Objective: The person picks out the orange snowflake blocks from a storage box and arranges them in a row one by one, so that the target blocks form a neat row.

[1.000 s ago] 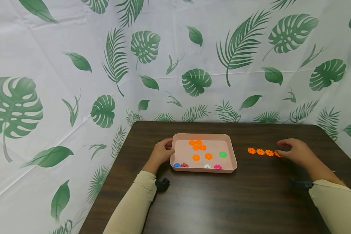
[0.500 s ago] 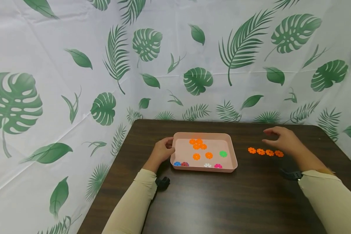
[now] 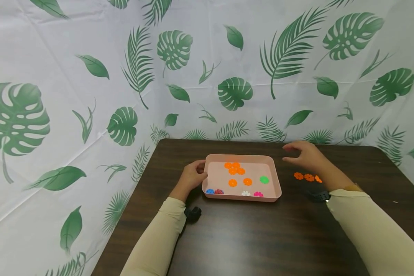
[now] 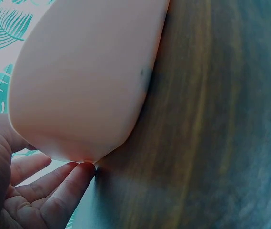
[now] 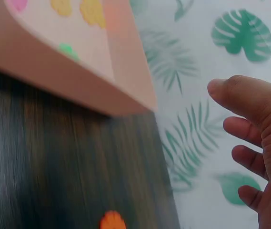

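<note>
A shallow pink tray (image 3: 258, 168) lies on the dark table, holding several flower-shaped plastic discs. Most are orange, such as one orange disc (image 3: 247, 181); a green disc (image 3: 264, 179) lies to the right, with blue, red, white and pink ones along the near wall. My left hand (image 3: 192, 177) grips the tray's left end, fingertips against its outer wall in the left wrist view. My right hand (image 3: 305, 155) hovers just right of the tray, thumb and fingers apart, nothing between them. Below it runs a row of orange discs (image 3: 309, 177), its right end partly hidden by the wrist.
The wooden table (image 3: 248, 237) extends toward me and to both sides. A white cloth with green leaf prints (image 3: 207, 50) hangs behind the table and on its left. Black wrist cameras, such as the left wrist camera (image 3: 193, 214), sit on both wrists.
My right hand has released an orange disc at the right end of the row, then lifted and moved left toward the tray. My left hand has stayed at the tray's left end.
</note>
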Tool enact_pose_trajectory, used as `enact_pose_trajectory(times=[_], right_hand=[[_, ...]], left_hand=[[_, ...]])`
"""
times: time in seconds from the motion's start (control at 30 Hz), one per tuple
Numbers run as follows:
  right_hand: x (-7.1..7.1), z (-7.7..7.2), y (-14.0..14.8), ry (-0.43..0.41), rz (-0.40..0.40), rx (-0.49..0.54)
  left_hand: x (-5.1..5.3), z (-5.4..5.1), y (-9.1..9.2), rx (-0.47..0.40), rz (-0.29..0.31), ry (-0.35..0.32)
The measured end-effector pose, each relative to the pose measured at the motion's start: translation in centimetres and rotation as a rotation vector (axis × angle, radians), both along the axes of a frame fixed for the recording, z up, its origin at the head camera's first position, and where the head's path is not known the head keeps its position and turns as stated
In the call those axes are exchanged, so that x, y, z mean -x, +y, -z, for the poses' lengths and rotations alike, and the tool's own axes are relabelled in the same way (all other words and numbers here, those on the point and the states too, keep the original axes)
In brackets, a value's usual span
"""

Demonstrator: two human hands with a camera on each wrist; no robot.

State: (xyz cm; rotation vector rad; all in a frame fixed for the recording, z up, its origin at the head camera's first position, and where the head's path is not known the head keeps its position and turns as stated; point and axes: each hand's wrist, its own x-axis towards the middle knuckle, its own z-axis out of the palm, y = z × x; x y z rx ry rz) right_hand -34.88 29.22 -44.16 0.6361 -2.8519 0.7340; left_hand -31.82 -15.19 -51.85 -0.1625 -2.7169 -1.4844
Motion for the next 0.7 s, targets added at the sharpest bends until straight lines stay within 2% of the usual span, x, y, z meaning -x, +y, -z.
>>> enact_pose_trajectory(times=[0.2, 0.37, 0.53, 0.7], right_hand=[[1.0, 0.2, -3.9, -0.028, -0.059, -0.020], [1.3, 0.7, -7.0, -0.047, -0.118, 0.006], [1.5, 1.5, -9.7, -0.065, -0.183, 0.065], [1.1, 2.3, -12.1, -0.076, -0.243, 0.038]], left_hand=[[0.0, 0.1, -0.1, 0.009, 0.005, -0.001], [-0.1, 0.1, -0.1, 0.005, 0.014, 0.012], [-0.1, 0.1, -0.1, -0.021, 0.031, 0.034], [-0.2, 0.1, -0.2, -0.014, 0.026, 0.028]])
